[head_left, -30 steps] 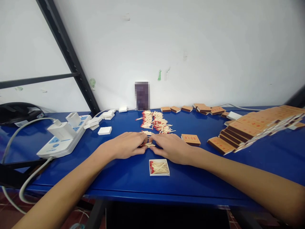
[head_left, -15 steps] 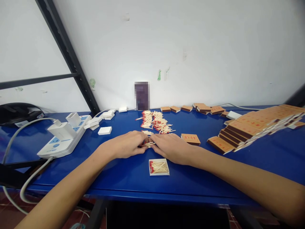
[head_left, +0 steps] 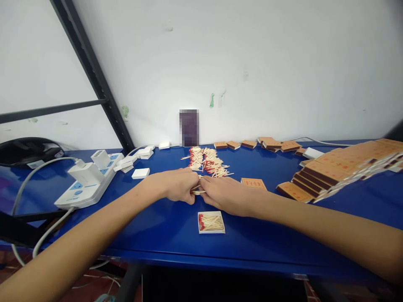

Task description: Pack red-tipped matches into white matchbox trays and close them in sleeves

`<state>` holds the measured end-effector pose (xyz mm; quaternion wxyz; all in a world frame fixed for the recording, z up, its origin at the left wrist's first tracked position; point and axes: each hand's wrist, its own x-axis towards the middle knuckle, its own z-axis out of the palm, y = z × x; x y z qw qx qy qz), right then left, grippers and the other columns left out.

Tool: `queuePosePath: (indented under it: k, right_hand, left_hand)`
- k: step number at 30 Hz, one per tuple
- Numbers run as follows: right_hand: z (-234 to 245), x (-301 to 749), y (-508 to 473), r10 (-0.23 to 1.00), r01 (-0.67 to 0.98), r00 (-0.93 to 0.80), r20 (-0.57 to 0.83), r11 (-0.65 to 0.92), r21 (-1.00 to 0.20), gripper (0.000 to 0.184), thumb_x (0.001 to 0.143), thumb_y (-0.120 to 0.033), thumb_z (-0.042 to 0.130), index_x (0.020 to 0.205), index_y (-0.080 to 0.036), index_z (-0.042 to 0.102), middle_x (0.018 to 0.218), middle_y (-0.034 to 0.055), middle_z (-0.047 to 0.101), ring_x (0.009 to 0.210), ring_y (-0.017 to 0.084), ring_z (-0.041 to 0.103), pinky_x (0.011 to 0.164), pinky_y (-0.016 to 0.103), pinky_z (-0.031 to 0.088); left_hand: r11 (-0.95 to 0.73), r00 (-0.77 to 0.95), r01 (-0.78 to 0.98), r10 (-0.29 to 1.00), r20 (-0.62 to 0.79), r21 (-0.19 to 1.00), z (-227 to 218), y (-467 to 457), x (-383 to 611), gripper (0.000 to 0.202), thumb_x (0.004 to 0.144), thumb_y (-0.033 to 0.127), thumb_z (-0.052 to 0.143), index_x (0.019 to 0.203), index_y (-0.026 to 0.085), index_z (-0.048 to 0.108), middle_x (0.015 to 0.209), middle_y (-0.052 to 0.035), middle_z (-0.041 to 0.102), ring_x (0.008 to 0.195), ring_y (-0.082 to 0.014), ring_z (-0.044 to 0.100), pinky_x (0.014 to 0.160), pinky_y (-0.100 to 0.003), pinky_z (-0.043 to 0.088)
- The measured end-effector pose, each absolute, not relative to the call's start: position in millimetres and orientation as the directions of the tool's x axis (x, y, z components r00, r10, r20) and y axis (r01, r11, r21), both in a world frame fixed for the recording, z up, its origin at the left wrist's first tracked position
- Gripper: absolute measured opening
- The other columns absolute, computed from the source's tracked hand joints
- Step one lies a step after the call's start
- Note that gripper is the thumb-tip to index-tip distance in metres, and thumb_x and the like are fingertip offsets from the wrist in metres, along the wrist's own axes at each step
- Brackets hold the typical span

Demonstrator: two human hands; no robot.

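My left hand (head_left: 184,185) and my right hand (head_left: 222,193) meet over the middle of the blue table, both closed on a small bunch of matches (head_left: 197,192). The pale sticks show between my fingertips; the rest of the bunch is hidden. Just nearer to me lies a white matchbox tray (head_left: 211,222) partly filled with matches, red heads to the left. Beyond my hands, loose matches are spread in two heaps, a left heap (head_left: 196,158) and a right heap (head_left: 215,163). An orange matchbox cover (head_left: 253,183) lies beside my right wrist, partly behind it.
A long stack of orange matchboxes (head_left: 336,167) covers the right side, with several more along the wall. White trays (head_left: 140,173) lie at left, near a power strip (head_left: 85,188) with chargers. A blurred dark rectangular object (head_left: 189,128) leans on the wall.
My left hand has risen slightly and turned, with its fingers curled tighter around the matches. My right hand stays at nearly the same spot. The whole view has shifted a little.
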<state>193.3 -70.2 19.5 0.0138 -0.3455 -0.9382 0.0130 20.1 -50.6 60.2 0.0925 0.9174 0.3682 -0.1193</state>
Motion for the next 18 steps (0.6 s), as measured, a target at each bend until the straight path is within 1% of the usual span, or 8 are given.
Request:
queuePosePath:
  k: [4,9,13,15,18]
  right_hand:
    - [15,192,-69,0.667,0.668,-0.742,0.061,0.744,-0.006,0.017,0.095,-0.022,0.042,0.104,-0.012,0.054,0.103,0.0114,0.065,0.082,0.024,0.066,0.062,0.032,0.044]
    - [21,196,-72,0.644,0.641,-0.76,0.086,0.765,-0.063,0.013,0.093,-0.021,0.045,0.099,-0.013,0.054,0.098,0.0102,0.066,0.08,0.022,0.065,0.062,0.03,0.042]
    - [37,203,-90,0.701,0.696,-0.711,0.052,0.713,-0.086,0.01,0.091,-0.021,0.046,0.088,-0.015,0.054,0.083,0.007,0.065,0.065,0.019,0.06,0.053,0.029,0.037]
    - [41,209,-102,0.702,0.691,-0.711,0.05,0.71,-0.139,0.011,0.091,-0.022,0.047,0.083,-0.016,0.053,0.081,0.0063,0.063,0.064,0.017,0.058,0.053,0.028,0.036]
    - [38,218,-116,0.703,0.666,-0.711,0.02,0.683,-0.299,0.014,0.092,-0.024,0.047,0.081,-0.017,0.052,0.081,0.0053,0.063,0.064,0.016,0.057,0.055,0.027,0.039]
  left_hand:
    - [-0.717,0.712,0.69,0.645,-0.279,0.103,60,-51,21,0.02,0.063,0.017,0.056,0.053,0.019,0.038,0.046,0.0049,0.04,0.044,-0.0112,0.034,0.046,-0.028,0.024]
    - [-0.726,0.721,0.679,0.631,-0.285,0.108,69,-57,22,0.022,0.062,0.015,0.054,0.053,0.019,0.034,0.044,0.0054,0.038,0.043,-0.0102,0.03,0.045,-0.027,0.023]
    - [-0.735,0.738,0.665,0.62,-0.266,0.133,82,-73,26,0.02,0.063,0.016,0.054,0.055,0.019,0.036,0.045,0.0056,0.037,0.044,-0.01,0.031,0.045,-0.028,0.023]
    - [-0.736,0.746,0.659,0.613,-0.26,0.154,87,-84,30,0.02,0.064,0.017,0.056,0.056,0.019,0.038,0.046,0.0051,0.039,0.045,-0.0101,0.033,0.045,-0.028,0.022]
    - [-0.736,0.752,0.649,0.583,-0.307,0.192,88,-96,36,0.027,0.067,0.019,0.06,0.053,0.019,0.036,0.045,0.0057,0.036,0.043,-0.0093,0.03,0.044,-0.028,0.022]
